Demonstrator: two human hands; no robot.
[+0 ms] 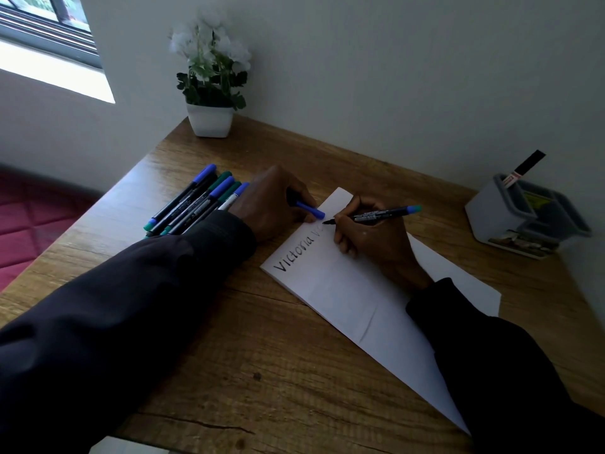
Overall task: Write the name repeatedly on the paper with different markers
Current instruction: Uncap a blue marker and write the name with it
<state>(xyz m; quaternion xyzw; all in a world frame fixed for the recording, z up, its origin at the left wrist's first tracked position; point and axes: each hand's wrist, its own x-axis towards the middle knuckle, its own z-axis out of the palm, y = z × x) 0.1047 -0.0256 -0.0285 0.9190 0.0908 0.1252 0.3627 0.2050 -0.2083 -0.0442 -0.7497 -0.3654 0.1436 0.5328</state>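
The wooden desk (245, 355) I work over: white paper (353, 290) lies centre-right, loose markers (193, 201) at left, a potted plant (211, 119) in the far corner, a grey pen holder (510, 221) near the right edge.

Wooden desk (262, 339), white wall (393, 77), bright window (49, 34).

Home desk corner, potted flowers (211, 70) (window beside), pen holder (523, 217)

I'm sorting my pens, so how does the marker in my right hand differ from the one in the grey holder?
The held marker lies nearly flat in the right hand, tip on the paper; the holder marker stands leaning in the grey holder. The held marker is uncapped with a blue end; the holder marker shows a black top. Both are slim markers.
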